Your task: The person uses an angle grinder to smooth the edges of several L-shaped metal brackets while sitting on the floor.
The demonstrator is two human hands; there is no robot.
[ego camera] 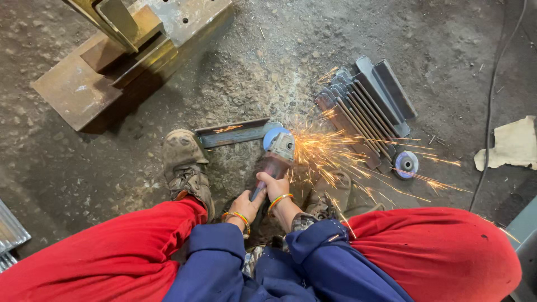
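Both hands wrapped tight round the grinder (275, 159) handle: left hand (245, 206) at the rear, right hand (273, 184) fwd nr the head. Its blue disc meets the end of a flat steel bar (232, 133) lying on gritty concrete floor (67, 168), pinned by a dusty boot (186, 168). Orange sparks (335, 154) spray twd a stack of angle irons (363, 106). Spare disc (405, 164) just beside it. Rusty steel block (78, 89) upper left.
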